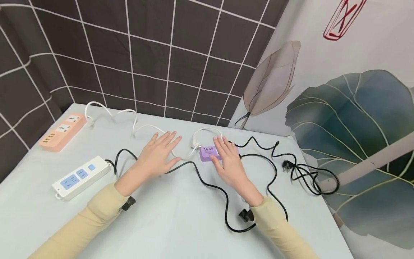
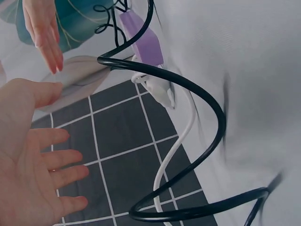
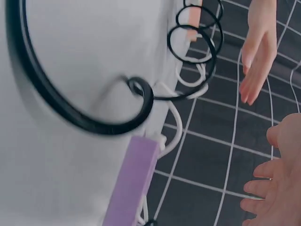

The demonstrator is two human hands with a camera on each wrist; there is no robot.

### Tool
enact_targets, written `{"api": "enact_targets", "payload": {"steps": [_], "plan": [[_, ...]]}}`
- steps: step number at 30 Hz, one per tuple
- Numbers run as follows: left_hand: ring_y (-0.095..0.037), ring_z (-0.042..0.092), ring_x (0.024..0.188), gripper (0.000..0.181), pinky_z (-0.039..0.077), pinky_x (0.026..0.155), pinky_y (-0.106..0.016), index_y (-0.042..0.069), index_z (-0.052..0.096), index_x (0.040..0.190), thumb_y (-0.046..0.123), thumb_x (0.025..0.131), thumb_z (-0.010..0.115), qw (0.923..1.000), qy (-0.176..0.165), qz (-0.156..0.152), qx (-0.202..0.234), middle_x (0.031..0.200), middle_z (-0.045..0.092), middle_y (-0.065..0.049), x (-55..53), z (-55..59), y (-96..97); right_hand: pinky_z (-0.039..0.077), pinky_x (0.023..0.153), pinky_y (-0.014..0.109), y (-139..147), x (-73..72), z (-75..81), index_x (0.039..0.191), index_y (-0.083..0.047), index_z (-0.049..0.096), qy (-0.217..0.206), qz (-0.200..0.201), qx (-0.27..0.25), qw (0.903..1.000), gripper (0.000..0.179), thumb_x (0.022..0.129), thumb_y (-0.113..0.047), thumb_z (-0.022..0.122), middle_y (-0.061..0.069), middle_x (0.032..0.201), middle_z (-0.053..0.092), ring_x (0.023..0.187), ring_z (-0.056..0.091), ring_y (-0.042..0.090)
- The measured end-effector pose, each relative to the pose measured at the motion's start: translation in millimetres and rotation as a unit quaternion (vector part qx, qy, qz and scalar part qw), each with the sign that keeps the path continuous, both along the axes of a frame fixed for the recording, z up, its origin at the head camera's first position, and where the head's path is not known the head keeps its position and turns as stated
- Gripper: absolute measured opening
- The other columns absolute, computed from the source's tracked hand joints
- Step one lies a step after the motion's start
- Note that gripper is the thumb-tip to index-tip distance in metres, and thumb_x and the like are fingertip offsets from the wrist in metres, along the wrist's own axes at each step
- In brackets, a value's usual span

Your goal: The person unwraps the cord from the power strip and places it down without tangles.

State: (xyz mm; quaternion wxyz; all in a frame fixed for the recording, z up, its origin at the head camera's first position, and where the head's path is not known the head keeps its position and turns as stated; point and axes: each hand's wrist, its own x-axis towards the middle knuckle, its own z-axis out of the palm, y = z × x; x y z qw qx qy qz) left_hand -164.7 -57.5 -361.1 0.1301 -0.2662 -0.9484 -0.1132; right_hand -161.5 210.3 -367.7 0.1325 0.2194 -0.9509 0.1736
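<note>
Both hands hover palm down above the table, fingers extended and holding nothing. The left hand (image 1: 157,154) is over the white and black cords, between the white power strip (image 1: 82,177) and the purple power strip (image 1: 207,154). Above the purple strip, covering part of it in the head view, is the right hand (image 1: 229,162). In the left wrist view, a gap separates the left hand (image 2: 33,155) from the black cord (image 2: 207,103). The right wrist view has the right hand (image 3: 277,183) apart from the purple strip (image 3: 131,183).
An orange power strip (image 1: 63,132) lies at the back left, its white cord (image 1: 124,111) running along the back edge. One black plug (image 1: 246,215) is beside the right sleeve. Another black plug (image 1: 287,165) lies by a coiled black cord (image 1: 310,176) at the right edge.
</note>
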Motion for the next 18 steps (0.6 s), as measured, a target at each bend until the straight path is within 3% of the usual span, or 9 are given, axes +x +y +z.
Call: {"api": "enact_targets", "payload": {"steps": [10,18], "plan": [[-0.035,0.038,0.138,0.065,0.019,0.116,-0.057,0.005,0.044,0.143,0.039,0.089,0.061,0.9998,0.010,-0.008,0.018,0.149,0.042,-0.017,4.7,0.5,-1.2,0.012,0.119,0.051,-15,6.5,-7.8,0.150,-0.010,0.032,-0.011,0.024,0.013,0.9996,0.058,0.100,-0.034,0.047,0.010,0.155,0.034,0.147,0.023,0.028],[-0.036,0.038,0.138,0.066,0.019,0.115,-0.057,0.006,0.043,0.143,0.039,0.089,0.061,1.0000,0.005,-0.002,0.004,0.149,0.042,-0.016,2.4,3.5,-1.5,0.012,0.119,0.051,-20,5.3,-6.3,0.150,-0.010,0.032,-0.018,0.028,0.018,0.9993,0.058,0.100,-0.034,0.046,0.009,0.156,0.033,0.147,0.022,0.028]]}}
